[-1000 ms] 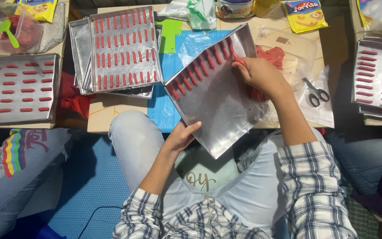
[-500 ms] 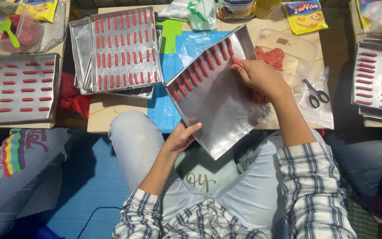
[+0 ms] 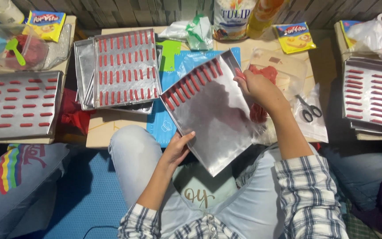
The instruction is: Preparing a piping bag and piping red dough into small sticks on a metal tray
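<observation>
A silver baking tray (image 3: 217,119) rests tilted over my lap, with one row of red dough sticks (image 3: 191,86) along its far edge. My left hand (image 3: 177,148) grips the tray's near left rim. My right hand (image 3: 257,88) is at the tray's far right corner, pinching a red dough stick (image 3: 240,74) at the end of the row. A clear bag of red dough (image 3: 266,73) lies just beyond that hand.
A filled tray (image 3: 127,66) sits on a stack at centre left, another (image 3: 18,106) at far left, more (image 3: 374,95) at right. Scissors (image 3: 308,110), a green scraper (image 3: 169,53), a blue mat (image 3: 166,124), yellow packets and bags lie on the low table. Another person's knee (image 3: 18,177) is at left.
My right hand has lifted slightly at the tray's far right corner with a red stick. The tray and my left hand have barely moved.
</observation>
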